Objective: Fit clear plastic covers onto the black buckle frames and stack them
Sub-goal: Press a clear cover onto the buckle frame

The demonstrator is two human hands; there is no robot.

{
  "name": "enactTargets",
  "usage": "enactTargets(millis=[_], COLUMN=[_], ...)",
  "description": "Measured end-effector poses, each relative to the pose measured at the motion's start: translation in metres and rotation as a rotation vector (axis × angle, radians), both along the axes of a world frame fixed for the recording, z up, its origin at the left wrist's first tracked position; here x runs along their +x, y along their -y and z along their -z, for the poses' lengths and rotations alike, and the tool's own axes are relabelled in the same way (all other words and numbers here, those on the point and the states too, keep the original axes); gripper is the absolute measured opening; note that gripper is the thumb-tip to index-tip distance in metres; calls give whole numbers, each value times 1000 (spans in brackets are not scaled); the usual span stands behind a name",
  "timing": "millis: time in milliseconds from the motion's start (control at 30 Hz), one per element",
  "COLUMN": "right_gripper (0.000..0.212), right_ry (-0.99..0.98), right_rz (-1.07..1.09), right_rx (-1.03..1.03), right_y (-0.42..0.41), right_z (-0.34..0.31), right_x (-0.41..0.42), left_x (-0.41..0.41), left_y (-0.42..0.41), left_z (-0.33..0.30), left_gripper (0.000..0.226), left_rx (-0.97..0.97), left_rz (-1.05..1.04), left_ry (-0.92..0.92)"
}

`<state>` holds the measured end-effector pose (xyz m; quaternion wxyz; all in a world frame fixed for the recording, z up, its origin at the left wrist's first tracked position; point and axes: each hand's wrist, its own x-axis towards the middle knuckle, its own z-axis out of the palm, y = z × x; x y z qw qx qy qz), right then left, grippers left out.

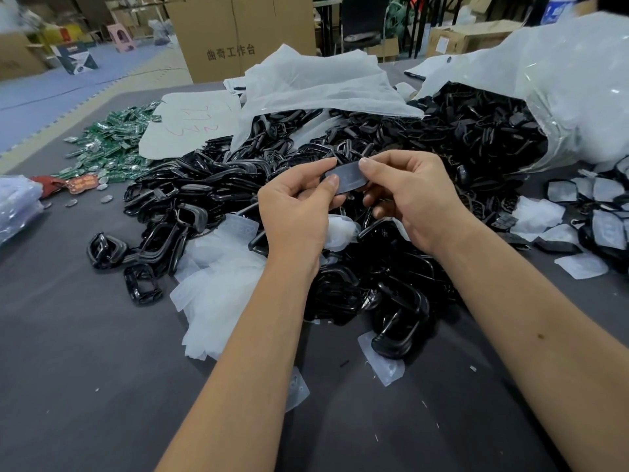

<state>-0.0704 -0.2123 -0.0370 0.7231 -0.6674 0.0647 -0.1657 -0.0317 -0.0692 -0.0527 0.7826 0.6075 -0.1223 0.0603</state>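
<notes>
Above a big heap of black buckle frames both my hands hold one black buckle frame with a clear cover on it. My left hand pinches its left end between thumb and fingers. My right hand pinches its right end with thumb and forefinger. Loose clear plastic covers lie in a pile in front of the heap, under my left forearm. Covered buckles lie grouped at the right edge of the table.
The dark grey table carries an open clear bag of black parts at the back right, white plastic sheets, green packets at the left, and a single cover near my right arm. Cardboard boxes stand behind.
</notes>
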Motion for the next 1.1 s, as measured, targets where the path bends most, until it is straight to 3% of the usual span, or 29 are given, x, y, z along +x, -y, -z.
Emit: enactTargets(millis=[167, 300, 600, 700, 833, 1100], right_gripper=[14, 18, 27, 20, 10, 25], right_ry=[35, 78, 84, 84, 105, 89], right_rz=[50, 46, 26, -60, -38, -74], right_rx=[-23, -92, -107, -29, -173, -13], right_y=[0, 0, -5, -4, -4, -3], right_z=[2, 3, 1, 3, 10, 8], right_x=[3, 3, 4, 4, 6, 8], left_x=[0, -1, -1, 0, 0, 2], left_y=[0, 0, 4, 3, 2, 3], left_z=[-1, 1, 3, 4, 5, 4], left_gripper=[22, 10, 17, 14, 17, 24], left_rx=[38, 72, 101, 82, 62, 83], left_rz=[-6, -37, -68, -80, -47, -22], left_ry=[32, 75, 85, 68, 63, 74])
